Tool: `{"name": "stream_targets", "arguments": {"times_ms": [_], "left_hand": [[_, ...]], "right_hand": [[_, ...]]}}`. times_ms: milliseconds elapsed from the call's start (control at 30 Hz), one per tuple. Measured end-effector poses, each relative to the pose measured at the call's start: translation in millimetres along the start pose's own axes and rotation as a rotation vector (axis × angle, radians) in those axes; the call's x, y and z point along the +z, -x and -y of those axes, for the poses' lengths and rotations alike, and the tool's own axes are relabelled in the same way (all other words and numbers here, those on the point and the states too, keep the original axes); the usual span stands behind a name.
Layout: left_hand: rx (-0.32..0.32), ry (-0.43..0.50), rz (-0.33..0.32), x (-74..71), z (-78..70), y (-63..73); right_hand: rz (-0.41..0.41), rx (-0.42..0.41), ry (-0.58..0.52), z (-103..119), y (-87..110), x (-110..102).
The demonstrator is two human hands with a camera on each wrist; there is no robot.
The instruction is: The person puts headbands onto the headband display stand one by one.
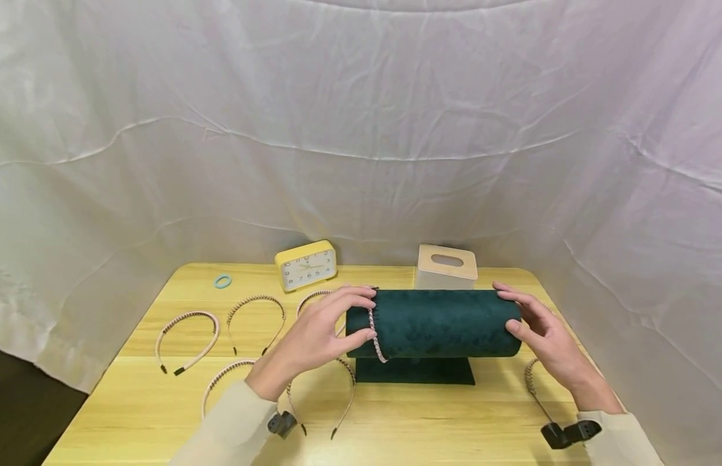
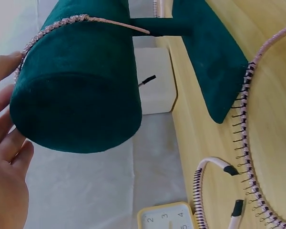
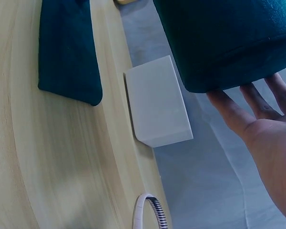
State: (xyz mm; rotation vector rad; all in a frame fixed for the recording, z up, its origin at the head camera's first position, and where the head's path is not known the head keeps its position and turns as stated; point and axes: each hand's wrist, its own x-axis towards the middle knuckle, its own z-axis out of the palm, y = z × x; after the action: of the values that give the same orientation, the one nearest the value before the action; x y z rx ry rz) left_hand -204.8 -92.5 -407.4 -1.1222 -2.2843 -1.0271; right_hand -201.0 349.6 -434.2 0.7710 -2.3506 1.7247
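A dark green velvet headband stand (image 1: 442, 323), a thick horizontal roll on a flat base, stands on the table. One pink braided headband (image 1: 377, 336) arches over its left part. My left hand (image 1: 320, 333) touches that headband with its fingertips, thumb low on the front and fingers near the top. In the left wrist view the other fingers of the left hand (image 2: 7, 138) lie loosely beside the roll's end. At the opposite end, my right hand (image 1: 544, 336) touches the roll with thumb and fingertips. Several fingertips of the right hand (image 3: 262, 105) meet the end's edge in the right wrist view.
Several headbands lie left of the stand, among them a pale pink one (image 1: 215, 330) and a braided one (image 1: 256, 299). Another headband (image 1: 532, 382) lies under the right forearm. Behind are a yellow clock (image 1: 307, 266), a tissue box (image 1: 446, 265) and a blue ring (image 1: 222, 281).
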Motion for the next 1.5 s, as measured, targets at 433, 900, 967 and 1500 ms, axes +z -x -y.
{"name": "stream_targets", "arguments": {"times_ms": [433,900,967,1500], "left_hand": [[-0.016,-0.070,0.081,4.9,-13.2,-18.4],[0.035,-0.204,0.130,20.3,-26.2,-36.2],[0.035,-0.214,0.148,21.6,-28.2,-38.3],[-0.020,-0.248,0.256,29.1,-40.0,-55.6]], "right_hand": [[0.000,-0.005,-0.006,-2,1.4,-2],[0.003,-0.018,-0.017,0,-0.3,1],[0.004,-0.018,-0.016,0,-0.8,1],[-0.003,0.006,0.006,-2,1.2,-1]]}}
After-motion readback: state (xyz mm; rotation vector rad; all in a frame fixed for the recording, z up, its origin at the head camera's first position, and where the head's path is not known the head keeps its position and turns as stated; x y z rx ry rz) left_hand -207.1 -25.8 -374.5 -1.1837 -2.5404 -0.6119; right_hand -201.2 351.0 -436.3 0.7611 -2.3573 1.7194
